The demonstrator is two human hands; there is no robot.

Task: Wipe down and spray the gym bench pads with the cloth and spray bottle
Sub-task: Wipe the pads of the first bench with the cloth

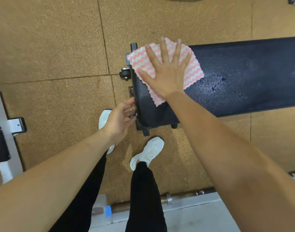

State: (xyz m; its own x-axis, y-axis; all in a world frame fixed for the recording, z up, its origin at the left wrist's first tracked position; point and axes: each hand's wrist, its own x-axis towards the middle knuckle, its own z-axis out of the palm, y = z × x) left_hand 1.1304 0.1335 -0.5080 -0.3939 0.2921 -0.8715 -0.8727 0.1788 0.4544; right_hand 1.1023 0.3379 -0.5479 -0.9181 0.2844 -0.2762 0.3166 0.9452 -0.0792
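I am pressing the cloth (166, 64) flat under my spread right hand (166, 72), wiping the bench pad (243, 77), left hand (117, 122) loosely steadying its end; spraying likely follows.

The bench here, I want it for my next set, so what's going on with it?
A person is wiping it down. Their right hand presses a pink-and-white zigzag cloth flat on the black bench pad, near its end. The left hand rests at the metal frame below that end. Part of the pad looks wet. No spray bottle is in view.
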